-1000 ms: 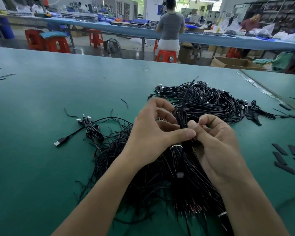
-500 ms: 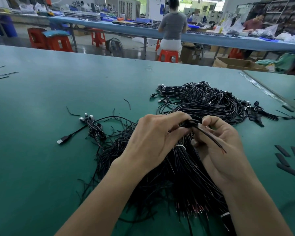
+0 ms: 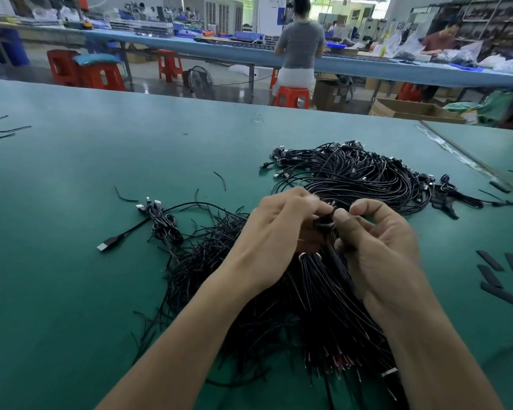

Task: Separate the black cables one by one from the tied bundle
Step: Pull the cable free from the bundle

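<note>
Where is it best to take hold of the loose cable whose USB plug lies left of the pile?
Probably at the USB plug, pinched from above on its long sides: it lies flat on bare table, clear of the tangle, while its cord runs off toward a small coiled bundle.

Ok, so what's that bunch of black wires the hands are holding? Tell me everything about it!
The bundle is lots of thin black cables that look plastic-coated, bound near the top by a pale tie. Below the tie they fan out toward the person over the green table, and some of the near ends show reddish tips. The left hand and right hand both pinch its top end.
</note>
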